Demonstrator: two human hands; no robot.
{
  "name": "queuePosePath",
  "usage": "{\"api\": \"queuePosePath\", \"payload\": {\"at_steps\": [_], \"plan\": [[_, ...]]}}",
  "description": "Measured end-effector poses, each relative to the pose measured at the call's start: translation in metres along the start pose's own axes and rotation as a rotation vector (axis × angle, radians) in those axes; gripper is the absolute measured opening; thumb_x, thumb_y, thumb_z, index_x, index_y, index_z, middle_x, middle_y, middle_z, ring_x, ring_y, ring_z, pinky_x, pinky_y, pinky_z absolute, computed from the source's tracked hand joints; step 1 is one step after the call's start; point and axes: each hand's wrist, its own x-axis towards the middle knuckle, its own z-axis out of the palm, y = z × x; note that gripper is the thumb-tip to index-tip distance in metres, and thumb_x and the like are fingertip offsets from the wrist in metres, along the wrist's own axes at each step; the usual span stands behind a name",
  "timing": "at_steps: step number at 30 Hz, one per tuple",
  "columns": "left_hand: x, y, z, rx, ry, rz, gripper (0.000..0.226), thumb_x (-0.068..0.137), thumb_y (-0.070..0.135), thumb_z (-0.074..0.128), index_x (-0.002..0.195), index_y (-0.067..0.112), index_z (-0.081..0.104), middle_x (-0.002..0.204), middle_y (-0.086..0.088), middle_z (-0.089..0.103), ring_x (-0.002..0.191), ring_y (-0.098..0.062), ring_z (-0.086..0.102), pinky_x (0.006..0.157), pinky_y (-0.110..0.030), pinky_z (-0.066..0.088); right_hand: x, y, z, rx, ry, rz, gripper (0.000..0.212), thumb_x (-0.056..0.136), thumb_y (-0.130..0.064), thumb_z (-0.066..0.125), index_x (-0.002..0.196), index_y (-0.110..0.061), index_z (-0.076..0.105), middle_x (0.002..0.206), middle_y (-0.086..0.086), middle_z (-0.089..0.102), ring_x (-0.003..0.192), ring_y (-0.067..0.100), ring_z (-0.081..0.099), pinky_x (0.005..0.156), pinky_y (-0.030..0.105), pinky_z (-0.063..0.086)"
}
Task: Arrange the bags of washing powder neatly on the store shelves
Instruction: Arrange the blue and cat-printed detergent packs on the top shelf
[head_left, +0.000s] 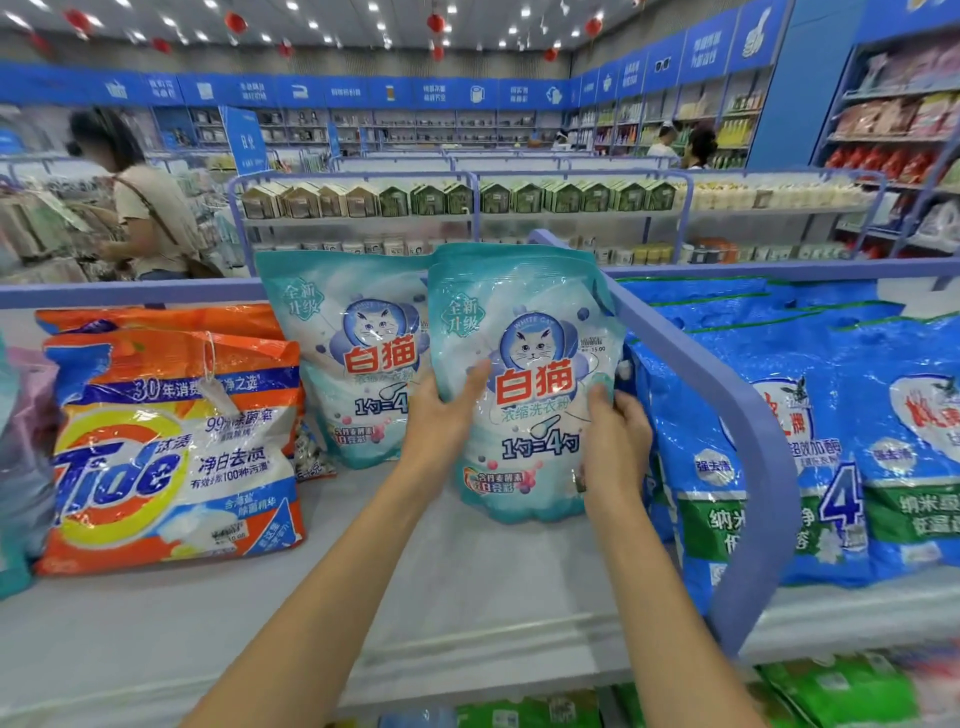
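I hold a teal and white washing powder bag with a cat logo (524, 332) upright on the white shelf (467, 582). My left hand (441, 415) grips its left edge, thumb across the front. My right hand (615, 441) grips its lower right edge. A second identical cat-logo bag (348, 353) stands just behind it to the left. The held bag leans against the blue shelf divider (727, 395).
Orange Tide bags (171, 452) lie stacked on the left of the shelf. Blue washing powder bags (841, 441) fill the section right of the divider. Green bags (841, 691) sit on the shelf below. A person (145, 208) stands in the aisle at far left.
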Motion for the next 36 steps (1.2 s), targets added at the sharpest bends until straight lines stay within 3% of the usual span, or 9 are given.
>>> {"api": "queuePosePath", "payload": {"at_steps": [2, 4, 7, 12, 19, 23, 27, 31, 36], "plan": [[-0.021, -0.015, -0.006, 0.074, -0.173, -0.048, 0.031, 0.085, 0.013, 0.081, 0.108, 0.027, 0.065, 0.094, 0.014, 0.078, 0.076, 0.008, 0.071, 0.062, -0.010, 0.053, -0.007, 0.022, -0.008, -0.107, -0.092, 0.005, 0.039, 0.086, -0.034, 0.072, 0.121, -0.021, 0.060, 0.113, -0.001, 0.072, 0.098, 0.017, 0.070, 0.086, 0.037, 0.058], [-0.026, -0.037, -0.009, 0.133, -0.290, -0.075, 0.054, 0.073, -0.011, 0.083, 0.097, 0.031, 0.059, 0.085, 0.020, 0.077, 0.076, 0.008, 0.071, 0.065, -0.012, 0.054, -0.016, 0.038, -0.014, -0.254, -0.137, 0.015, 0.097, 0.056, -0.039, 0.084, 0.142, -0.017, 0.043, 0.132, 0.003, 0.061, 0.115, 0.020, 0.062, 0.101, 0.043, 0.053], [-0.012, -0.064, -0.010, 0.227, -0.169, -0.048, 0.074, 0.052, 0.005, 0.095, 0.107, 0.033, 0.054, 0.116, 0.006, 0.074, 0.103, -0.008, 0.071, 0.084, -0.028, 0.059, -0.025, 0.046, -0.017, -0.451, -0.195, -0.064, 0.128, 0.041, -0.029, 0.089, 0.152, -0.013, 0.027, 0.143, 0.008, 0.045, 0.132, 0.026, 0.045, 0.111, 0.049, 0.042], [-0.002, -0.070, -0.007, 0.336, -0.102, -0.033, 0.083, 0.053, 0.004, 0.094, 0.121, 0.025, 0.051, 0.115, 0.014, 0.067, 0.110, -0.012, 0.065, 0.093, -0.034, 0.057, -0.016, 0.043, -0.011, -0.513, -0.111, -0.122, 0.122, 0.048, -0.010, 0.097, 0.149, -0.009, 0.029, 0.140, 0.015, 0.043, 0.131, 0.035, 0.044, 0.110, 0.052, 0.041], [-0.015, -0.069, -0.006, 0.383, -0.098, -0.070, 0.058, 0.071, -0.002, 0.086, 0.116, 0.015, 0.053, 0.099, 0.017, 0.064, 0.086, 0.009, 0.058, 0.060, -0.002, 0.046, -0.024, 0.053, -0.018, -0.524, -0.156, -0.194, 0.123, 0.057, -0.020, 0.096, 0.155, -0.013, 0.023, 0.150, 0.014, 0.038, 0.138, 0.032, 0.039, 0.114, 0.054, 0.039], [-0.026, -0.062, -0.009, 0.499, -0.102, -0.077, 0.062, 0.072, 0.019, 0.090, 0.121, 0.012, 0.054, 0.118, 0.002, 0.069, 0.109, -0.016, 0.067, 0.083, -0.021, 0.052, -0.037, 0.052, -0.018, -0.714, -0.172, -0.230, 0.123, 0.076, -0.033, 0.088, 0.161, -0.005, 0.005, 0.162, 0.021, 0.026, 0.145, 0.038, 0.035, 0.113, 0.051, 0.040], [-0.046, -0.048, -0.025, 0.692, -0.150, 0.015, 0.050, 0.085, 0.029, 0.075, 0.129, 0.014, 0.056, 0.130, -0.003, 0.067, 0.119, -0.022, 0.062, 0.088, -0.027, 0.047, -0.057, 0.045, -0.029, -0.944, -0.150, -0.360, 0.103, 0.085, -0.042, 0.078, 0.158, -0.006, 0.016, 0.146, 0.024, 0.042, 0.127, 0.044, 0.051, 0.093, 0.049, 0.049], [-0.076, -0.034, -0.057, 0.883, -0.203, 0.116, 0.054, 0.096, 0.040, 0.063, 0.144, 0.019, 0.051, 0.144, -0.006, 0.059, 0.133, -0.027, 0.053, 0.105, -0.039, 0.046, -0.069, 0.045, -0.042, -1.073, -0.272, -0.355, 0.093, 0.090, -0.039, 0.073, 0.158, -0.005, 0.020, 0.157, 0.021, 0.035, 0.139, 0.041, 0.041, 0.103, 0.050, 0.046], [-0.123, -0.031, -0.103, 0.992, -0.137, 0.105, 0.057, 0.102, 0.050, 0.049, 0.151, 0.021, 0.044, 0.149, -0.006, 0.053, 0.140, -0.026, 0.044, 0.111, -0.043, 0.041, -0.112, 0.042, -0.055, -1.141, -0.460, -0.389, 0.065, 0.099, -0.047, 0.056, 0.153, -0.014, 0.042, 0.159, 0.008, 0.042, 0.146, 0.026, 0.038, 0.116, 0.039, 0.032]]}}
